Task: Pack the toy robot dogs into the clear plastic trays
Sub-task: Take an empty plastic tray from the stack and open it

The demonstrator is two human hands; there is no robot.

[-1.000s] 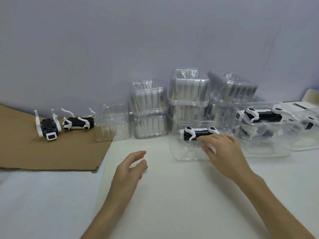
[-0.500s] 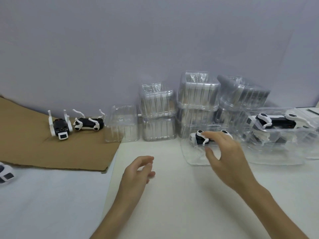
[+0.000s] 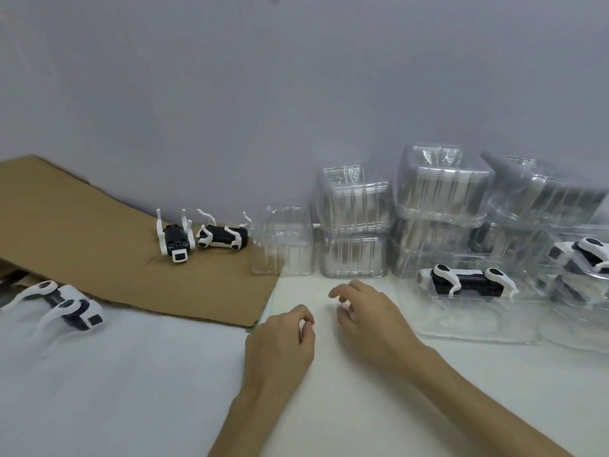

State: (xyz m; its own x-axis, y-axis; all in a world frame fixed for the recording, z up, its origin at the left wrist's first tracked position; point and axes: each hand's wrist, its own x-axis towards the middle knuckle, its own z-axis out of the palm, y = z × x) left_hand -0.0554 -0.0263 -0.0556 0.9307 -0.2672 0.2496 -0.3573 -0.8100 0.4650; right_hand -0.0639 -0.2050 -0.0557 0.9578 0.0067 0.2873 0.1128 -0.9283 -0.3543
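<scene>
A black-and-white toy robot dog (image 3: 466, 284) lies on its side in a clear plastic tray (image 3: 468, 324) right of centre. Another packed dog (image 3: 583, 258) shows at the right edge. Two loose dogs (image 3: 174, 242) (image 3: 222, 237) lie legs-up on the brown cardboard (image 3: 82, 245), and a third (image 3: 66, 306) lies at the left on the white table. My right hand (image 3: 369, 311) hovers left of the filled tray, fingers apart and holding nothing. My left hand (image 3: 280, 341) is beside it, fingers loosely curled and holding nothing.
Stacks of empty clear trays (image 3: 356, 225) (image 3: 441, 189) stand along the grey wall, with a single empty tray (image 3: 283, 245) at their left. The cardboard edge overlaps the white table (image 3: 362, 407).
My right hand has let go of the dog in the tray and drawn back to the left. My view has swung left, showing the third loose dog.
</scene>
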